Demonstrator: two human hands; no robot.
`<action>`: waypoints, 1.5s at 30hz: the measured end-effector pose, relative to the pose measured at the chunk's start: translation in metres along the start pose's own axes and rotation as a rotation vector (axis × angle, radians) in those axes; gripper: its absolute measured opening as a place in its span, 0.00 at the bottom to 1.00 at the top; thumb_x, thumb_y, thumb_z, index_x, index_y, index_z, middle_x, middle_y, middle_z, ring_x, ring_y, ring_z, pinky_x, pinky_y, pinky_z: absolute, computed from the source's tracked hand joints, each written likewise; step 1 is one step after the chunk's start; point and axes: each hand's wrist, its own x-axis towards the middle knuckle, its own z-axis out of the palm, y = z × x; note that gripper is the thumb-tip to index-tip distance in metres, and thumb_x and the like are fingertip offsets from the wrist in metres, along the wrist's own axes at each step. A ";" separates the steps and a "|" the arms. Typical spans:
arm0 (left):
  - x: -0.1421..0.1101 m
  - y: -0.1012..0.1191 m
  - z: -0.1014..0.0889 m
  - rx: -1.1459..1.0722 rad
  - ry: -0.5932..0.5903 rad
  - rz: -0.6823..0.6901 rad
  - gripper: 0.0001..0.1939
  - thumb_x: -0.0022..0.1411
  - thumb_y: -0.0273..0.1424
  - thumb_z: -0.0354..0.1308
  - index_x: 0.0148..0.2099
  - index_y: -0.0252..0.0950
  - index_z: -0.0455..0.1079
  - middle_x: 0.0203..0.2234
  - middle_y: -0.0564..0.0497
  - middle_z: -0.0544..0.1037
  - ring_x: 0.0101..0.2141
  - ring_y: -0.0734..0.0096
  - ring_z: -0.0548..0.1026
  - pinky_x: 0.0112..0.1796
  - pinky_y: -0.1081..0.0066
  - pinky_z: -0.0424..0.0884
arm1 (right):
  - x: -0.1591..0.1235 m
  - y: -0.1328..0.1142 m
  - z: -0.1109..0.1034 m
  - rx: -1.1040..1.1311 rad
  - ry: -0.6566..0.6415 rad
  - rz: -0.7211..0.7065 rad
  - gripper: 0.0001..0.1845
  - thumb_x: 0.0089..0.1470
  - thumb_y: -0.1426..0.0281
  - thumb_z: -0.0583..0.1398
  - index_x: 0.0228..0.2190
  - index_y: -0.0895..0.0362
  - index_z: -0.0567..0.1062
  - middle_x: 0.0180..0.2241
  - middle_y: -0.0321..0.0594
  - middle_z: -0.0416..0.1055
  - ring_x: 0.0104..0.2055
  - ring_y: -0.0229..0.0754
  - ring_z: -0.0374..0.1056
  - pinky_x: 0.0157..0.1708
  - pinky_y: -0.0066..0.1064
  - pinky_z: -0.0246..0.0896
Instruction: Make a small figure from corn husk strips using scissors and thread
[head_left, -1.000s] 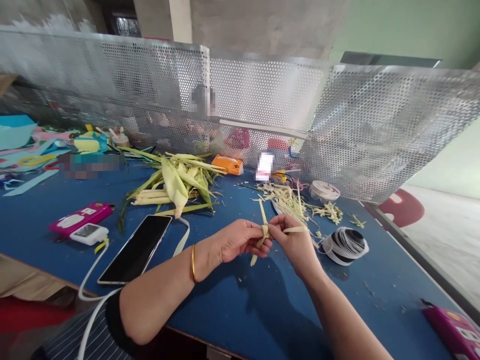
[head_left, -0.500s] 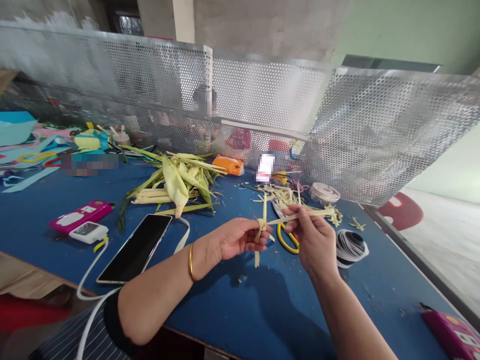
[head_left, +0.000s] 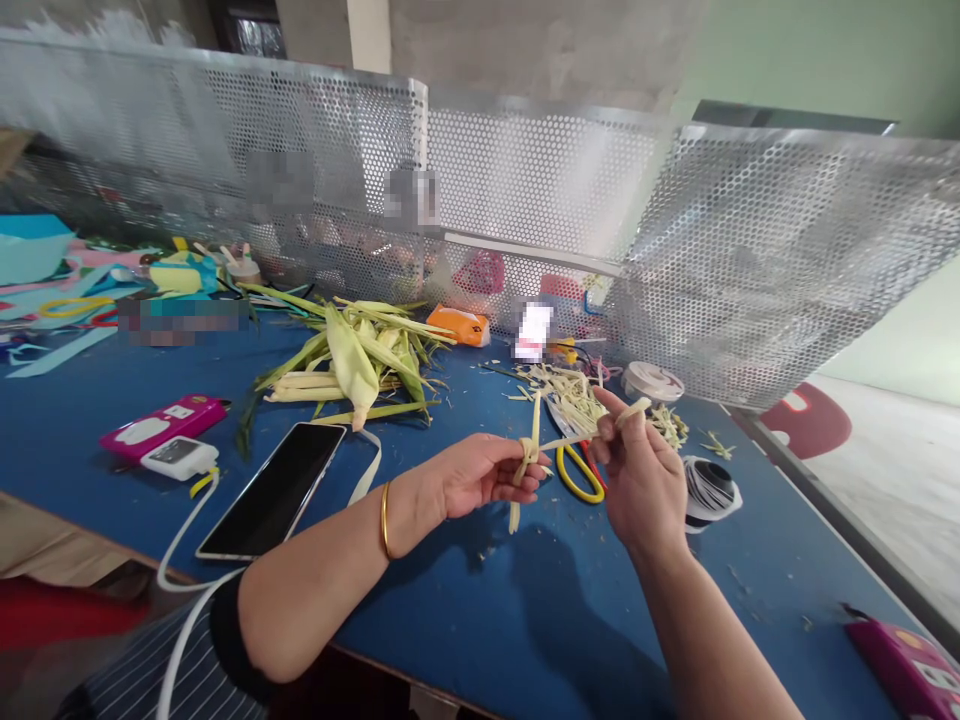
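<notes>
Pinched between thumb and fingers of my left hand is a knotted piece of corn husk strips, one end pointing up and another hanging below. A single pale husk strip runs from the knot to my right hand, which grips it between thumb and fingers, its tip poking out above. The strip is stretched between the hands above the blue table. Behind and below the strip lie scissors with yellow-lined handles, partly hidden by my right hand.
A pile of green corn husks lies left of centre. Nearby are an orange packet, husk scraps, a white tape roll and a thread spool. A black phone and magenta device sit at left. Perforated metal panels stand behind.
My right hand has shifted slightly right and turned, its index finger now raised. The husk strip's free end now points upward from its grip. My left hand keeps holding the knot.
</notes>
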 end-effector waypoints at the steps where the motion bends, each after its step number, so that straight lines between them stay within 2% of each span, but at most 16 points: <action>1: 0.000 0.000 0.000 0.003 0.006 -0.001 0.09 0.60 0.28 0.59 0.36 0.26 0.77 0.25 0.47 0.77 0.24 0.77 0.73 0.30 0.75 0.74 | 0.000 0.000 -0.001 -0.055 -0.028 -0.017 0.20 0.59 0.54 0.57 0.42 0.54 0.79 0.26 0.33 0.60 0.23 0.33 0.56 0.24 0.29 0.53; 4: 0.000 0.001 0.000 0.007 0.017 0.008 0.09 0.60 0.29 0.60 0.36 0.26 0.77 0.25 0.46 0.78 0.24 0.77 0.74 0.31 0.75 0.74 | 0.000 -0.001 -0.006 -0.306 -0.128 -0.087 0.17 0.59 0.56 0.58 0.38 0.54 0.81 0.23 0.34 0.62 0.24 0.36 0.58 0.27 0.31 0.57; 6: 0.000 0.001 0.000 0.004 0.004 0.016 0.09 0.61 0.29 0.59 0.37 0.26 0.77 0.26 0.46 0.78 0.24 0.77 0.74 0.31 0.74 0.74 | 0.000 -0.002 -0.008 -0.448 -0.187 -0.137 0.14 0.56 0.59 0.60 0.35 0.54 0.81 0.24 0.36 0.67 0.26 0.38 0.61 0.28 0.32 0.58; 9: -0.001 0.001 0.000 -0.002 -0.017 0.030 0.09 0.61 0.29 0.59 0.37 0.26 0.77 0.26 0.46 0.78 0.25 0.77 0.74 0.32 0.74 0.74 | -0.001 -0.002 -0.009 -0.570 -0.285 -0.227 0.11 0.56 0.62 0.61 0.31 0.54 0.80 0.30 0.39 0.73 0.31 0.42 0.66 0.31 0.33 0.60; 14: -0.001 0.002 0.001 -0.009 -0.024 0.050 0.08 0.61 0.26 0.58 0.36 0.26 0.77 0.27 0.44 0.79 0.26 0.73 0.76 0.34 0.73 0.75 | -0.002 0.000 -0.009 -0.709 -0.398 -0.277 0.11 0.58 0.64 0.59 0.31 0.53 0.80 0.31 0.40 0.72 0.32 0.42 0.67 0.30 0.33 0.58; 21: -0.001 0.004 0.001 -0.065 -0.029 -0.008 0.16 0.63 0.26 0.47 0.36 0.24 0.76 0.27 0.41 0.80 0.27 0.69 0.78 0.35 0.70 0.75 | -0.003 0.001 -0.009 -0.797 -0.426 -0.323 0.10 0.59 0.66 0.58 0.32 0.52 0.80 0.31 0.40 0.71 0.32 0.41 0.67 0.32 0.33 0.59; 28: 0.000 0.005 0.000 -0.059 -0.015 -0.020 0.15 0.63 0.28 0.50 0.35 0.25 0.76 0.27 0.42 0.81 0.26 0.70 0.78 0.34 0.71 0.75 | -0.006 0.000 -0.007 -0.883 -0.417 -0.437 0.10 0.60 0.67 0.57 0.31 0.51 0.79 0.32 0.39 0.73 0.32 0.41 0.69 0.33 0.32 0.60; 32: 0.002 0.001 0.000 -0.050 -0.061 -0.029 0.14 0.62 0.29 0.51 0.35 0.26 0.76 0.27 0.41 0.81 0.27 0.70 0.78 0.34 0.71 0.75 | -0.007 0.002 -0.005 -0.915 -0.443 -0.519 0.08 0.59 0.69 0.58 0.29 0.52 0.76 0.30 0.37 0.73 0.31 0.39 0.68 0.32 0.30 0.59; 38: 0.002 0.000 0.000 -0.037 0.005 0.011 0.13 0.63 0.28 0.51 0.34 0.27 0.76 0.28 0.43 0.81 0.28 0.72 0.77 0.35 0.72 0.75 | -0.007 0.003 -0.004 -0.838 -0.603 -0.628 0.14 0.64 0.76 0.50 0.40 0.55 0.75 0.39 0.44 0.72 0.40 0.40 0.70 0.38 0.29 0.62; 40: 0.002 -0.001 -0.002 -0.033 -0.004 0.014 0.13 0.63 0.28 0.52 0.36 0.26 0.76 0.30 0.42 0.81 0.29 0.71 0.77 0.35 0.71 0.75 | -0.006 0.004 -0.005 -0.901 -0.564 -0.694 0.13 0.64 0.76 0.51 0.41 0.55 0.73 0.37 0.42 0.74 0.36 0.40 0.70 0.37 0.30 0.61; 43: 0.003 -0.002 -0.003 -0.035 -0.037 -0.002 0.12 0.62 0.30 0.55 0.37 0.26 0.77 0.30 0.41 0.81 0.29 0.70 0.78 0.37 0.70 0.75 | -0.005 0.005 -0.005 -0.984 -0.487 -0.830 0.08 0.63 0.76 0.54 0.37 0.55 0.72 0.27 0.35 0.74 0.27 0.37 0.68 0.36 0.31 0.59; 45: 0.003 -0.003 -0.003 -0.045 -0.033 -0.001 0.11 0.61 0.29 0.55 0.36 0.26 0.76 0.30 0.42 0.80 0.29 0.70 0.78 0.37 0.69 0.74 | -0.006 0.004 -0.004 -1.010 -0.519 -0.920 0.08 0.63 0.77 0.54 0.35 0.56 0.72 0.26 0.34 0.74 0.26 0.36 0.66 0.37 0.31 0.57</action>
